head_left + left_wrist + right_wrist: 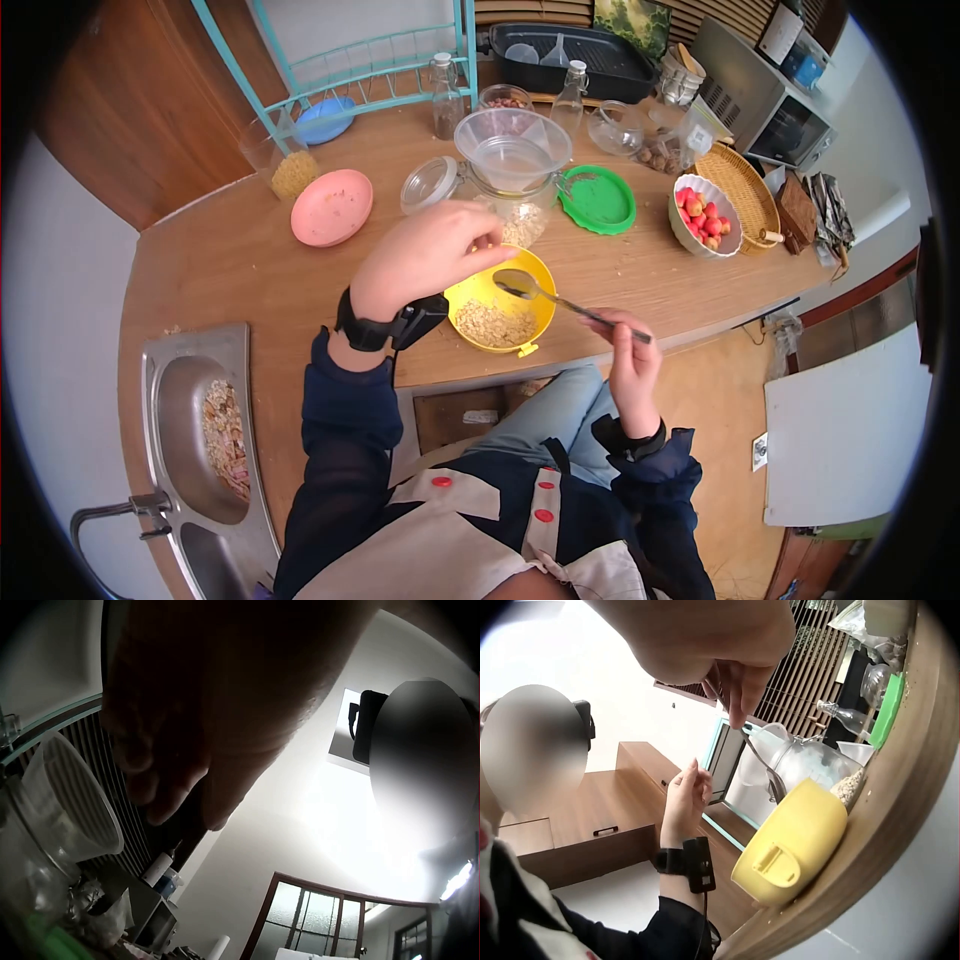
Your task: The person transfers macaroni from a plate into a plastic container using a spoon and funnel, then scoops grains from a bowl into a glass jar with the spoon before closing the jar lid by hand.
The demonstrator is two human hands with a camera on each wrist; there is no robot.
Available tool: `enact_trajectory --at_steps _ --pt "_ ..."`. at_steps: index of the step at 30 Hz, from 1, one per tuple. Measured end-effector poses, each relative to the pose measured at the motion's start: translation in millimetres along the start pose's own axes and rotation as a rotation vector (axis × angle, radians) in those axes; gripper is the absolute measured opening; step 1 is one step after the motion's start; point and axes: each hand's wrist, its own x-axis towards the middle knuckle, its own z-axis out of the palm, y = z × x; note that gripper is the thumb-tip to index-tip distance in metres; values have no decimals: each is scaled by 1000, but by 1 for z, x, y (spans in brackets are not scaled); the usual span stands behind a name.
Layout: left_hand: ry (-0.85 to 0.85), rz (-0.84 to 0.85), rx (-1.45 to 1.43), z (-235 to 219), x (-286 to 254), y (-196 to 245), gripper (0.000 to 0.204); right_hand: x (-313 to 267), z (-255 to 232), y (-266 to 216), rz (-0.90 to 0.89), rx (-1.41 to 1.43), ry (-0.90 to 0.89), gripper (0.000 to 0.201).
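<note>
A yellow bowl (810, 829) with rolled oats (493, 326) inside stands near the counter's front edge. My right hand (634, 372) pinches a metal spoon (578, 308) by the end of its handle, and the spoon's head is over the bowl. My left hand (430, 250) is raised above the bowl's left rim, fingers loosely bent, holding nothing; in the right wrist view the left hand (686, 799) shows relaxed fingers. Behind the bowl is a glass jar (521, 212) with oats at its bottom and a clear plastic funnel (512, 150) in its mouth.
A pink lid (332, 208) lies left, a green lid (598, 200) right of the jar. Further right stands a white bowl (682, 228) of small red fruits. Glass bottles and a teal rack (372, 105) line the back; a steel sink (172, 400) is at left.
</note>
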Motion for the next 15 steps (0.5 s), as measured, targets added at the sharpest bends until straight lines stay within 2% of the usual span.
enact_trajectory --at_steps 1,3,5,7,9,11,13,15 --pt "10 -7 -8 3 -4 -7 26 0 1 0 3 -6 -13 24" --pt "-228 -183 76 5 -13 -25 29 1 5 1 24 -41 -67 23" --pt "-229 -250 86 12 -19 -41 32 2 8 4 22 -17 -81 23" --pt "-316 -509 -188 19 -22 -51 33 2 9 6 36 -43 -21 17" --pt "-367 -488 -206 30 -25 -60 32 1 9 9 31 -87 -25 17" --pt "-228 -314 -240 48 -28 -75 28 1 9 9 30 -137 -32 16" --pt "-199 -300 -272 58 -28 -86 25 1 9 9 15 -174 -76 15" --pt "-91 -244 -413 63 -28 -86 24 1 9 6 16 -170 -98 15"
